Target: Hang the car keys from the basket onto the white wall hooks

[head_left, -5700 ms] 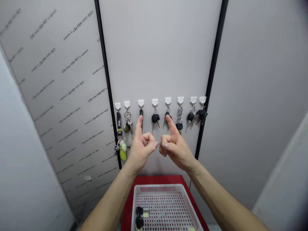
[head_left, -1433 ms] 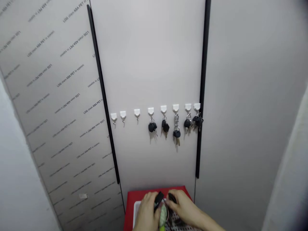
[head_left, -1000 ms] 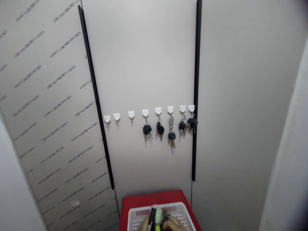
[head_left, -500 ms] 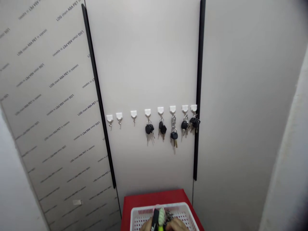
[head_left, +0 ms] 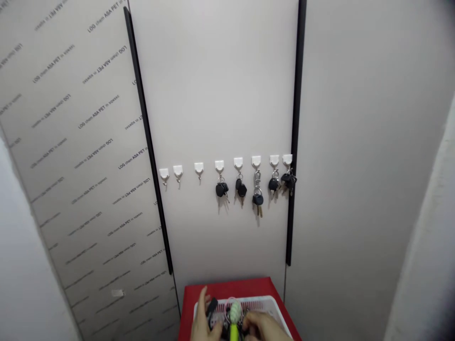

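Note:
Low in the view, my left hand (head_left: 202,327) is over the basket's left side, with a finger raised and the thumb apart from it. A black tag or strap (head_left: 212,307) shows just beyond these fingers. My right hand (head_left: 265,327) curls its fingers at a bunch of keys (head_left: 242,316) in the middle. Beside that bunch are a pale green braided charm (head_left: 235,312) with a bright yellow-green strap (head_left: 233,332) and a pink ring. Under both hands is a white plastic basket (head_left: 273,303). The fingertips of my right hand are partly hidden.
The basket stands on a red surface (head_left: 227,286) against a white panel. Several white adhesive hooks (head_left: 219,166) form a row on it; the three leftmost are bare, and key bunches (head_left: 258,199) hang on the others. Black vertical strips (head_left: 295,118) flank the panel.
My left hand has come up and its fingers have spread. The black tag has shifted left and tilted, away from the green charm. My right hand has stayed near the keys.

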A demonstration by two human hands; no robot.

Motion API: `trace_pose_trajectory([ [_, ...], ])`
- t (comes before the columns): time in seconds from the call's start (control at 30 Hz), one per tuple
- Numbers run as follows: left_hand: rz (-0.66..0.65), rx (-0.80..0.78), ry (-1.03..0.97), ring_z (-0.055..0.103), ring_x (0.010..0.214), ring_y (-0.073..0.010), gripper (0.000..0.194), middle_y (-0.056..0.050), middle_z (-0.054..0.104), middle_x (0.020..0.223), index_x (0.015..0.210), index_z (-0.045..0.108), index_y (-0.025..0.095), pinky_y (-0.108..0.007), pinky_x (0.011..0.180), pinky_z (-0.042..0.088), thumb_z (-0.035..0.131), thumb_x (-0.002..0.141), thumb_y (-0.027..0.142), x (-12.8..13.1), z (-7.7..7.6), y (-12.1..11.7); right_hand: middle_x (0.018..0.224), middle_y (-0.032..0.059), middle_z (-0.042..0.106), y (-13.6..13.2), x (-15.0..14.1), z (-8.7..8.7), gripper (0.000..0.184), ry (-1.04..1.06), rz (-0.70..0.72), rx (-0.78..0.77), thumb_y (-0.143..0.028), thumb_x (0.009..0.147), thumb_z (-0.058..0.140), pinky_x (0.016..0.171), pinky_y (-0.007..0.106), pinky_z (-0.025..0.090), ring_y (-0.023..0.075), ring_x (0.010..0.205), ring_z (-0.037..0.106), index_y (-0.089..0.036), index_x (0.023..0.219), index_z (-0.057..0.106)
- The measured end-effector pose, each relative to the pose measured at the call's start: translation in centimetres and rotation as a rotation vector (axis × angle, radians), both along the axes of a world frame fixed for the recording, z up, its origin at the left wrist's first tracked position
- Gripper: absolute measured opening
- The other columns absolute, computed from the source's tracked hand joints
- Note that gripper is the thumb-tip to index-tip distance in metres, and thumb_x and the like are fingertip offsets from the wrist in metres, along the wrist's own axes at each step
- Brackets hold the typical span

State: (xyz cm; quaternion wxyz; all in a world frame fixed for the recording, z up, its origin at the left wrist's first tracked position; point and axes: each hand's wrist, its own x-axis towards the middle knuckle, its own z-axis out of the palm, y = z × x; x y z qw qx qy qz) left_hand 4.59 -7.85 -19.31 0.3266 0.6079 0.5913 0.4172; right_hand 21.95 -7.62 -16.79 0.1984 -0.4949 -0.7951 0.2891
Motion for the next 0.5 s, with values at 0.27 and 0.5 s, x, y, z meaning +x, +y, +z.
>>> trace_pose_trajectory([
  [0.27, 0.042, 0.036, -0.035, 0.045, 0.092, -0.0152, 0.039, -0.012, 0.048, 0.101, 0.095, 0.043, 0.009, -0.026, 0.083, 0.030, 0.043, 0.059, 0.025, -2.5, 6.6, 0.4, 0.051, 0.0001, 0.050, 1.8, -0.3, 6.2, 0.027, 0.185, -0.099, 0.129, -0.030, 0.069, 0.032, 0.048, 0.018, 0.031, 0.0082, 0.049, 0.043, -0.013, 0.056, 0.049],
  [0.5, -0.155, -0.018, -0.084, 0.051, 0.074, -0.0132, 0.022, -0.007, 0.055, 0.082, 0.079, 0.049, 0.013, -0.026, 0.071, 0.038, 0.046, 0.059, 0.021, -0.9, 5.4, 0.1, 0.040, -0.0024, 0.041, 3.0, 1.2, 5.6, 0.034, 0.228, -0.270, 0.006, -0.038, 0.069, 0.030, 0.042, 0.019, 0.030, 0.0068, 0.038, 0.037, -0.015, 0.047, 0.042],
])
